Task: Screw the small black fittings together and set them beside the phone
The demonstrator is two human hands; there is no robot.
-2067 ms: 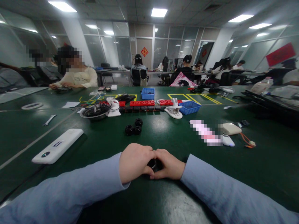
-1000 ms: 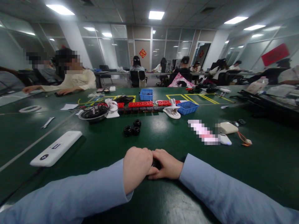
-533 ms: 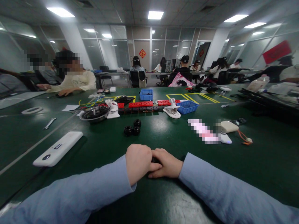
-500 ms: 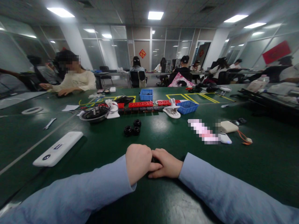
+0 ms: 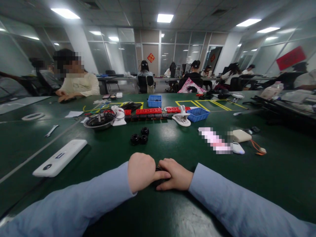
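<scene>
Low over the near middle of the green table, my left hand [image 5: 142, 171] is bent into a closed shape, its thumb reaching across to my right hand [image 5: 174, 174]. Between the two hands is a black round part [image 5: 161, 180], mostly covered by fingers. My right hand curls around its right side, and my left thumb presses over its top. Its exact kind is hidden. Beyond the hands, three small black wheels [image 5: 140, 136] rest in a tight group on the table.
A white oblong device [image 5: 60, 158] lies left, near a wrench [image 5: 51, 130]. Further back are a metal bowl [image 5: 100, 123] of parts, red blocks [image 5: 148, 111], a white clip stand [image 5: 182, 118] and blue bins [image 5: 198, 114]. A beige case [image 5: 241, 135] lies right. A person sits across, left.
My left hand has shifted slightly left, and more of the black part shows between my hands. My right hand stays nearly in place. The person across has drawn their hands closer together.
</scene>
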